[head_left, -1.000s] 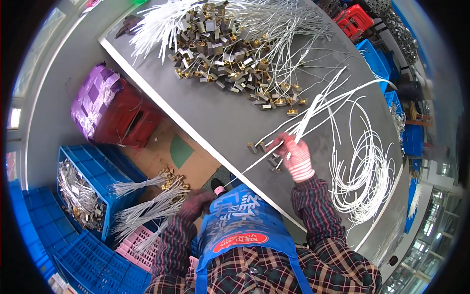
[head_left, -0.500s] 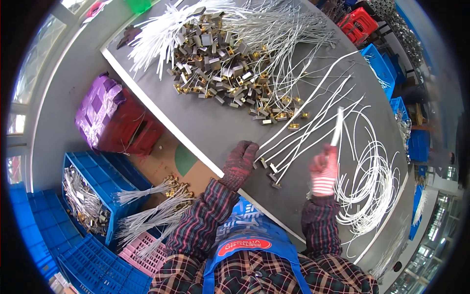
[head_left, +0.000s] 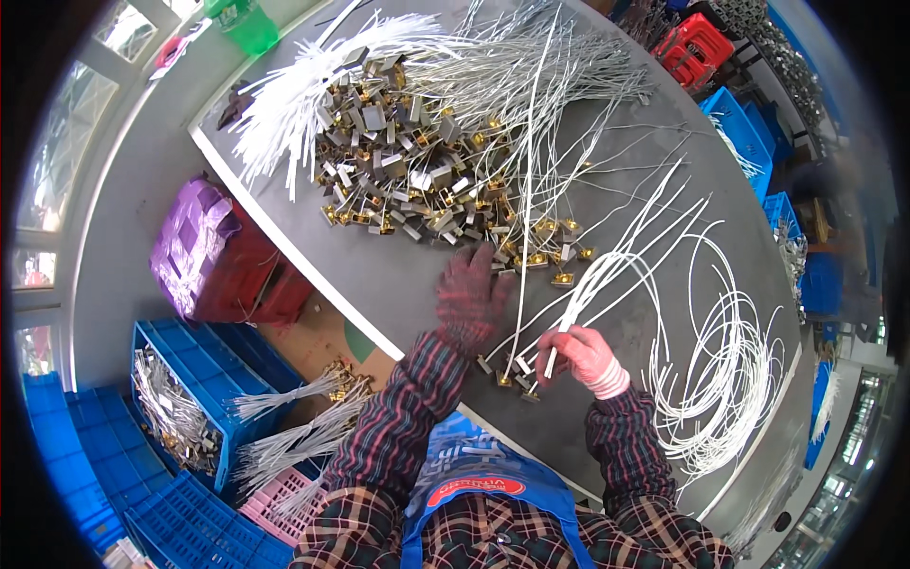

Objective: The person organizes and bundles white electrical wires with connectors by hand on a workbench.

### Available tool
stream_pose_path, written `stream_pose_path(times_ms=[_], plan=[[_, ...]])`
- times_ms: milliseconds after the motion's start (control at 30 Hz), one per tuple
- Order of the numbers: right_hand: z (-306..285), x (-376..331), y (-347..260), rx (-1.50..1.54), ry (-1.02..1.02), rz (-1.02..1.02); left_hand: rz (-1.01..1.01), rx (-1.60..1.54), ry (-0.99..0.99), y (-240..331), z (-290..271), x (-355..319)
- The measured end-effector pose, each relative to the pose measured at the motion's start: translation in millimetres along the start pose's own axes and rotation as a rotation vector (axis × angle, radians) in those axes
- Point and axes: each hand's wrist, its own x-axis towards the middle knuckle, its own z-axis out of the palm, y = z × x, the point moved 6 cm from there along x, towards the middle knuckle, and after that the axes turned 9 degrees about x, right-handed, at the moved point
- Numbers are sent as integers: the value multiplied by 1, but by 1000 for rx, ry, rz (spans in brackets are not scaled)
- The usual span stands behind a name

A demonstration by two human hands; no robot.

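Observation:
My left hand [head_left: 469, 292], in a dark red knit glove, lies with fingers spread at the near edge of a pile of metal blocks with brass-coloured fittings and wires [head_left: 445, 180]. Nothing shows in its grip, though its palm side is hidden. To its right, my right hand [head_left: 586, 358], in a pinkish-white glove with a striped cuff, pinches the near end of a bundle of thin white tubes [head_left: 599, 275]. The bundle bends away to the right. Several small metal pieces [head_left: 504, 378] lie just left of that hand, with white strands running off them.
Loose coils of white tube [head_left: 720, 398] lie on the grey table [head_left: 398, 280] at right. A fan of white strands [head_left: 284, 114] covers the far left. Below the left table edge stand a blue crate [head_left: 204, 379] of wired parts and a red box with purple wrapping [head_left: 194, 242].
My left hand has moved away from me to the pile, its fingers spreading. My right hand has come left and nearer with the white tubes. One long strand now points straight away from me.

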Motion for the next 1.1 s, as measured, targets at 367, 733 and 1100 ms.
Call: stream_pose_path(times_ms=[367, 733, 1100], plan=[[-12, 60, -37, -253, 254, -259, 39, 190, -24, 2, 21, 33], [-28, 8, -19, -256, 299, -378, 46, 132, -96, 0, 19, 40], [-90, -12, -28, -319, 644, -219, -174, -523, -264, -32, 17, -29]])
